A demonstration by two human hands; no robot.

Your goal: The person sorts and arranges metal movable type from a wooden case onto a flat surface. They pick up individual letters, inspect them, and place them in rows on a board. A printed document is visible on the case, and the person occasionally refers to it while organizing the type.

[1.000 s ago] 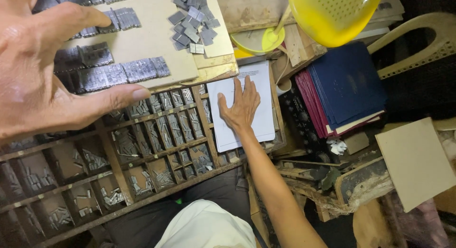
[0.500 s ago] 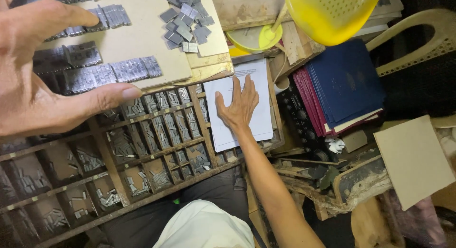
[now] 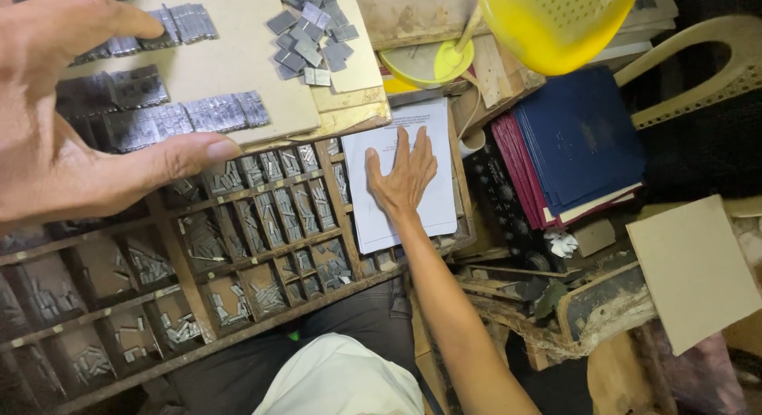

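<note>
My right hand (image 3: 403, 175), fingers spread flat on the white sheet (image 3: 401, 173) right of the type tray (image 3: 198, 256); left hand (image 3: 71, 121) raised near, fingers spread, holding nothing.

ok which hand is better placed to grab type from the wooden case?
Probably left. The left hand hovers open above the compartmented case and the metal type rows. The right hand lies flat on the white sheet.

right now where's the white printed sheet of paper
In the head view, the white printed sheet of paper lies centre frame under the flat right hand, right of the wooden compartment tray of metal type.
</note>
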